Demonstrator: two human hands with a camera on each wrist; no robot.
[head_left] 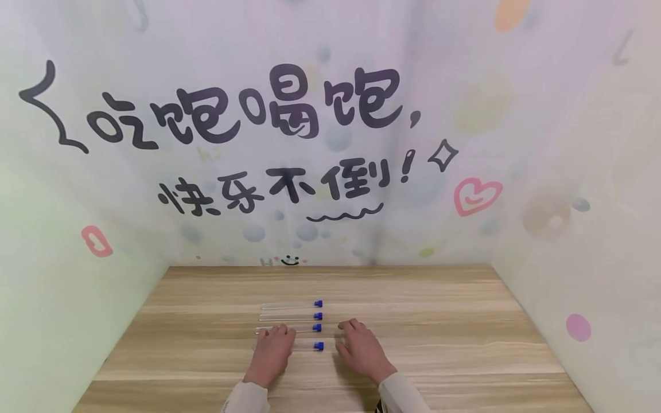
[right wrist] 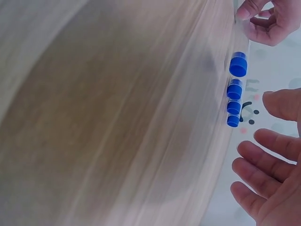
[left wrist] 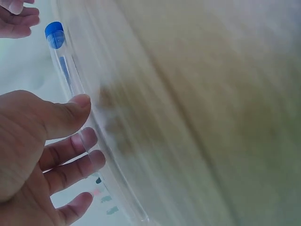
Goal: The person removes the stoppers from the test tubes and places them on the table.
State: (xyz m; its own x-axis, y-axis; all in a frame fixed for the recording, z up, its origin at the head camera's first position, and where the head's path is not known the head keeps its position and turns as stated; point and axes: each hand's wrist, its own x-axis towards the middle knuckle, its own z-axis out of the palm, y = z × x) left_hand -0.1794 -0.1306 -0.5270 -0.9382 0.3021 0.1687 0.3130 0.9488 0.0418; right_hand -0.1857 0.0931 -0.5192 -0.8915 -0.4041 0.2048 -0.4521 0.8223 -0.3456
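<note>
Several clear test tubes with blue caps lie in a row on the wooden table, caps pointing right. My left hand [head_left: 273, 349] is over the nearest test tube [head_left: 306, 346]. In the left wrist view, the thumb and fingertips [left wrist: 81, 101] pinch that clear tube [left wrist: 120, 183] from both sides along its body, below its blue cap [left wrist: 54, 32]. To the right of the caps, my right hand [head_left: 361, 347] hovers with nothing in it. Its fingers are loosely bent and apart in the right wrist view, near the row of blue caps [right wrist: 238, 66] but not touching them.
The other test tubes [head_left: 289, 317] lie parallel behind the nearest one, towards the back of the table. The wood-grain table [head_left: 439, 321] stretches to both sides. A pale printed wall [head_left: 310, 241] with dark lettering closes off the back, and side walls [head_left: 583, 258] flank the table.
</note>
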